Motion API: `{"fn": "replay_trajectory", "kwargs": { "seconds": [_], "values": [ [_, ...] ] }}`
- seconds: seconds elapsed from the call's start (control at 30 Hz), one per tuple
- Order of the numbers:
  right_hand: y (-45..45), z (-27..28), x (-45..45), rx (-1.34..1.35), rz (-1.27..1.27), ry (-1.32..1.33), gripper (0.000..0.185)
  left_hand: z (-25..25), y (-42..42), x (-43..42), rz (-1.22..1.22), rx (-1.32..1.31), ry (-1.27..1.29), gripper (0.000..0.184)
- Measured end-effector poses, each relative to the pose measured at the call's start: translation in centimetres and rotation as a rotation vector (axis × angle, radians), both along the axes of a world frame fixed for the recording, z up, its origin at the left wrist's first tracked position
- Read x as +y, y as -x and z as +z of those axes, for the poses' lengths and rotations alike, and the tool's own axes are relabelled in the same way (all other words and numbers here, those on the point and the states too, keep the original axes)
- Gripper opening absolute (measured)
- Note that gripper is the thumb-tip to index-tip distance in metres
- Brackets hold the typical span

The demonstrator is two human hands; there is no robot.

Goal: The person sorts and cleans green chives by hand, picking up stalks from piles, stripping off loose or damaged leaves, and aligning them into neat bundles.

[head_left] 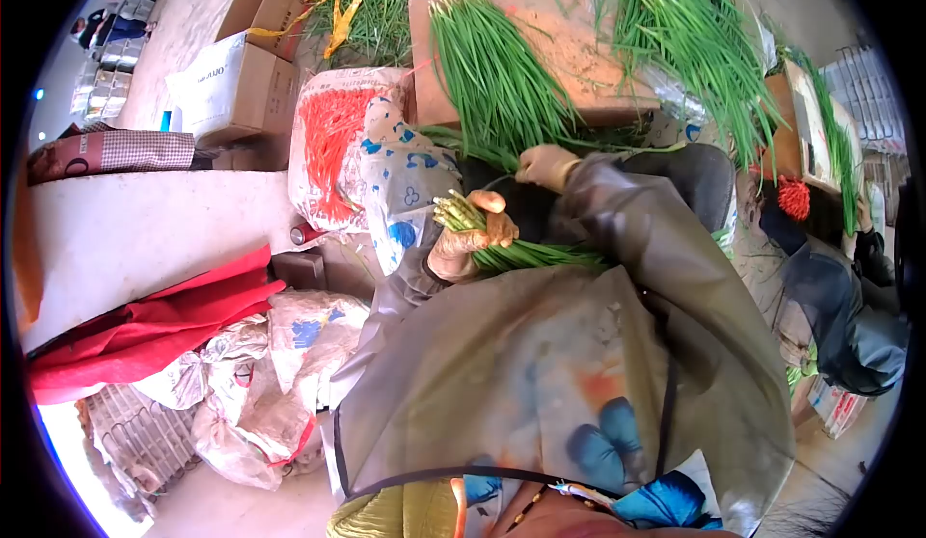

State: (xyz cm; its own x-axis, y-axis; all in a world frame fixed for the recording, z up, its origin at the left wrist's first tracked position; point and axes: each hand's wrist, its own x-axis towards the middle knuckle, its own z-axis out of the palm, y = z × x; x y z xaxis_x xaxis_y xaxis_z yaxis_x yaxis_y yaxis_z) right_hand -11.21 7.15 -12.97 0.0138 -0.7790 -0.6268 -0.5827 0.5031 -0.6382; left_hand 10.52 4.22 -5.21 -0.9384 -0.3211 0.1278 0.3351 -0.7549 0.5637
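Observation:
My left hand [473, 241] is wrapped round a bunch of garlic chives [542, 256]. Their pale cut ends point up and left, while the green leaves trail right across my apron [502, 364]. Just above and to the right, my right hand [546, 168] has its fingers pinched together near the leaf tips of a larger heap of chives [497, 80]. A thin green strand runs close to these fingers; what they hold is too small to make out. The heap lies on a brown board [598, 56] in front of me.
Orange-red ties [333, 143] lie on a sack at the left, beside a patterned plastic bag [410, 176]. More chives [690, 46] are piled at the right. Cardboard boxes [260, 85] stand back left; red cloth [164, 321] lies nearer. Another person [839, 307] sits at the right.

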Motion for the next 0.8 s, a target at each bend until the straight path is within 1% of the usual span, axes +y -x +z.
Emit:
{"fn": "replay_trajectory", "kwargs": {
  "seconds": [0.03,0.1,0.13,0.17,0.2,0.23,0.3,0.33,0.37,0.43,0.47,0.5,0.57,0.6,0.63,0.7,0.77,0.8],
  "values": [
    [1.9,2.1,-0.1,-0.219,-0.257,-0.026,0.023,-0.5,-0.1,-0.1,0.01,-0.017,-0.039,0.041],
    [5.2,9.3,1.3,-0.765,-0.55,0.147,0.022,-0.3,0.4,0.1,0.035,-0.032,-0.151,0.034],
    [6.4,10.0,1.6,-0.884,-0.669,0.199,0.022,-0.2,0.7,0.0,0.03,-0.01,-0.148,0.034],
    [7.5,10.9,1.7,-1.004,-0.788,0.256,0.022,-0.2,1.1,-0.2,0.043,-0.054,-0.191,0.03],
    [7.3,12.0,2.0,-1.057,-0.894,0.365,0.023,-0.1,1.7,-0.3,0.056,-0.099,-0.233,0.027],
    [6.7,13.5,2.6,-1.075,-0.893,0.46,0.024,0.0,2.3,-0.5,0.052,-0.08,-0.228,0.027],
    [5.3,14.4,3.2,-1.025,-0.873,0.659,0.025,0.5,3.2,-0.7,0.115,-0.166,-0.226,0.026],
    [5.0,14.1,3.7,-1.082,-0.84,0.679,0.027,1.0,3.6,-0.6,0.109,-0.16,-0.209,0.031],
    [3.8,14.0,4.0,-1.092,-0.867,0.715,0.028,1.3,3.8,-0.8,0.116,-0.18,-0.178,0.041],
    [1.4,13.5,4.7,-1.09,-0.86,0.759,0.024,1.9,4.2,-0.7,0.169,-0.237,-0.203,0.05],
    [0.9,12.4,4.9,-1.092,-0.811,0.734,0.019,1.7,4.3,-0.8,0.185,-0.259,-0.222,0.057],
    [-0.1,12.8,5.2,-0.929,-0.737,0.758,0.015,1.8,4.4,-0.7,0.216,-0.271,-0.245,0.057],
    [-1.3,12.8,5.7,-0.779,-0.555,0.78,0.012,1.8,4.6,-0.6,0.254,-0.238,-0.327,0.051],
    [-1.8,12.9,5.8,-0.659,-0.438,0.773,0.009,2.0,4.6,-0.7,0.246,-0.215,-0.288,0.048],
    [-2.2,12.6,6.0,-0.627,-0.308,0.775,0.014,1.7,4.3,-0.7,0.254,-0.265,-0.268,0.04],
    [-1.9,13.5,6.3,-0.423,-0.09,0.727,0.025,1.4,4.1,-0.8,0.305,-0.289,-0.248,0.028],
    [-0.2,12.9,6.5,-0.559,-0.344,0.643,0.034,1.3,3.5,-2.5,0.477,-0.349,-0.091,0.029],
    [1.1,13.3,6.8,-0.454,-0.485,0.669,0.036,0.8,3.1,-3.6,0.584,-0.329,-0.021,0.027]
  ]
}}
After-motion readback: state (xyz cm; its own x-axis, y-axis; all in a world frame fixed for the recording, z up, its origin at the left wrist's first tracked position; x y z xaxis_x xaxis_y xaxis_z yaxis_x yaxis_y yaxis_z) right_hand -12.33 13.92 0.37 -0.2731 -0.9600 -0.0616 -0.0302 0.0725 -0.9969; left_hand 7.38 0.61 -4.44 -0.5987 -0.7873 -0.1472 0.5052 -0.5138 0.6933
